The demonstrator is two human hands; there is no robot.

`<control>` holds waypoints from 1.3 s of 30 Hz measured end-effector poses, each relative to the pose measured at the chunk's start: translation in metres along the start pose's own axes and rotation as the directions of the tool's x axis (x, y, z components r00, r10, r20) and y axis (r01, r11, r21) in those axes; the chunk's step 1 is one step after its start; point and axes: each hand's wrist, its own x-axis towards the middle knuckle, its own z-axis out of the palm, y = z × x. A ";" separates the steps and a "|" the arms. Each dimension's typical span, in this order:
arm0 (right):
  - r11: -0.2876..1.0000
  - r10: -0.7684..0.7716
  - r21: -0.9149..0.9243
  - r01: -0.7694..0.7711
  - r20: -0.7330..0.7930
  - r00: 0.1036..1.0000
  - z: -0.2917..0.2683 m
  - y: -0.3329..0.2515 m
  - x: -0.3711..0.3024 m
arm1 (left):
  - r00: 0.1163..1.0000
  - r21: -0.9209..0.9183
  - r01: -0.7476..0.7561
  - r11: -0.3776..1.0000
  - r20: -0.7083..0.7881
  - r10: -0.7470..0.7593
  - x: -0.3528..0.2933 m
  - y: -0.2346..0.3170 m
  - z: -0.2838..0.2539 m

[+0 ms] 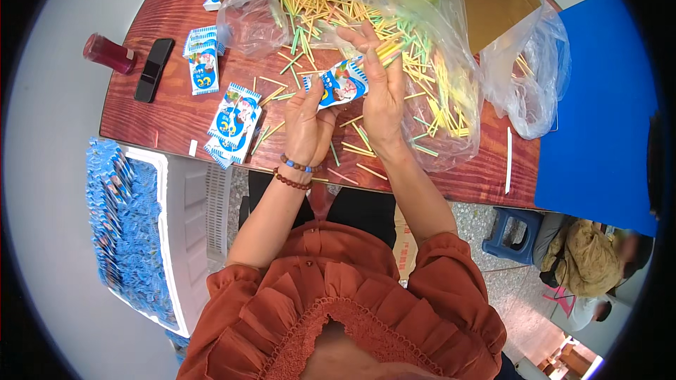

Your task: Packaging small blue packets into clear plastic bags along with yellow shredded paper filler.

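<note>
A small blue-and-white snack packet point(343, 84) lies tilted between my hands above the table. My left hand point(307, 121) has its fingers closed on the packet's lower left end. At the packet's upper right end, my right hand point(384, 91) pinches a few thin yellow and green sticks point(388, 49); their tips meet the packet's edge, and whether they are inside cannot be made out. Many loose yellow, green and pink sticks point(331, 13) lie in and around a clear plastic bag point(461, 91) just beyond my hands.
Stacked packets point(236, 121) and more packets point(203, 67) lie left on the red wooden table point(151, 123). A phone point(153, 70) and a dark red jar point(109, 53) are farther left. A white crate point(197, 190) full of packets stands below; a blue stool point(512, 235) is at right.
</note>
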 end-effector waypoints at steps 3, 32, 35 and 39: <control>0.994 0.097 0.047 -0.098 0.023 0.995 -0.002 -0.006 -0.005 | 1.000 -0.032 0.002 0.999 -0.011 -0.002 0.003 -0.001 0.000; 0.987 0.151 0.015 -0.163 0.295 0.944 0.001 -0.016 0.028 | 0.998 -0.260 0.022 0.965 0.070 -0.004 0.018 0.014 -0.017; 0.976 0.216 -0.038 -0.215 0.298 0.930 0.013 -0.026 0.021 | 0.996 -0.448 0.018 0.894 0.088 0.024 0.024 0.022 -0.023; 0.939 0.296 -0.287 -0.189 0.395 0.869 0.025 -0.016 0.020 | 0.993 -0.461 0.010 0.888 0.112 0.047 0.027 0.027 -0.025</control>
